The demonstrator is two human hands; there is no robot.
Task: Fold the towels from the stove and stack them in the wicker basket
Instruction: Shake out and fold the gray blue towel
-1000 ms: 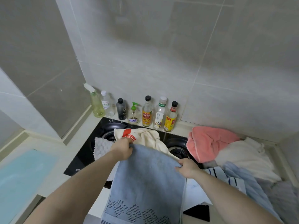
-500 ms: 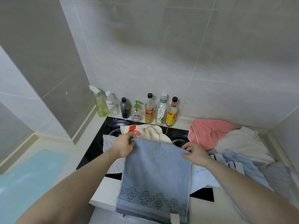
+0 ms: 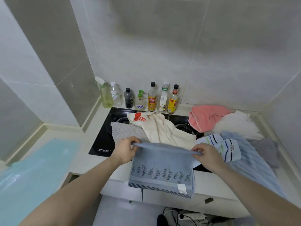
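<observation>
Left to right: the left hand (image 3: 125, 150) and right hand (image 3: 207, 156) each pinch, fingers closed, one top corner of a blue towel (image 3: 162, 170), which hangs doubled over the near counter edge. On the stove (image 3: 104, 141) beyond lie a grey cloth (image 3: 125, 130) and cream towel (image 3: 162, 128); at right, pink (image 3: 205, 117), white (image 3: 234, 124) and striped (image 3: 228, 148) towels remain unfolded. No wicker basket is visible, so the task appears to be at an early stage.

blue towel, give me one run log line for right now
blue towel | left hand and right hand pinch top corners | hangs over counter edge | basket not in view
</observation>
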